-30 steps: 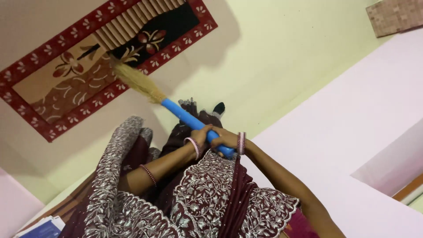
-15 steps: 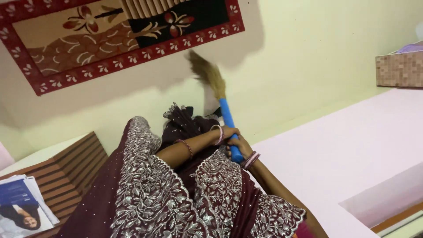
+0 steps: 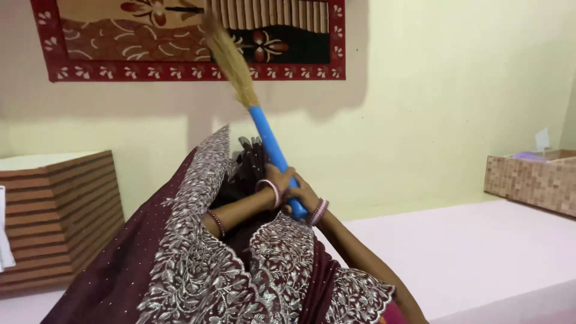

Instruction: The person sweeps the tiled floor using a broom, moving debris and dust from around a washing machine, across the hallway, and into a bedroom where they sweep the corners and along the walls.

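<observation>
A: What takes up the most room?
B: The pale yellow floor (image 3: 420, 90) fills the far part, with a red-bordered patterned rug (image 3: 186, 42) at far left, cut off at the top edge. A pale pink ledge (image 3: 480, 252) runs along the near right

A: Any containers?
B: A brown mosaic-patterned box (image 3: 528, 180) sits at the right, cut off by the edge. Something lilac and a white slip show above its rim; I cannot tell what they are. A brown ribbed block (image 3: 54, 216) stands at left

A: And the hands?
B: Both grip a broom (image 3: 264, 126) at the centre. The left hand (image 3: 277, 183) and right hand (image 3: 303, 197) have their fingers clamped around the near end of its blue handle, touching each other. The straw head points far, over the rug's lower border, blurred. An embroidered maroon garment (image 3: 198, 264) hides the legs
</observation>
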